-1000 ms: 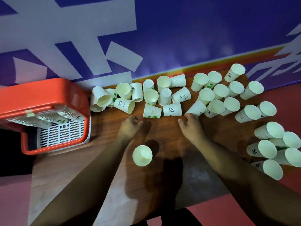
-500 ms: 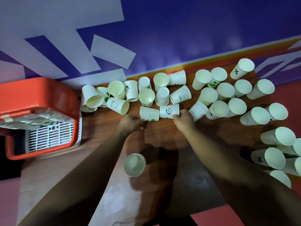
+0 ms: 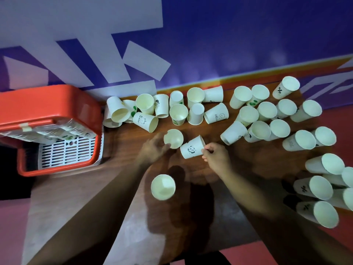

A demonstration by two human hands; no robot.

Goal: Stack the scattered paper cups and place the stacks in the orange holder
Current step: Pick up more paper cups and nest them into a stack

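Left hand (image 3: 152,150) grips a plain paper cup (image 3: 173,139); right hand (image 3: 216,158) pinches the tapered panda-print cup (image 3: 192,149).

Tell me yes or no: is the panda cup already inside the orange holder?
No: the panda cup is gripped by the right hand above the table, well away from the orange holder.

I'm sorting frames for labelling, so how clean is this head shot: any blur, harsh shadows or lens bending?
Head view: dim, with dark shadows of the arms on the wooden table; wide-angle bending tilts the wall and table edge; the orange holder and left hand look motion-smeared, while the panda cup in the right hand and the near upright cup stay readable.
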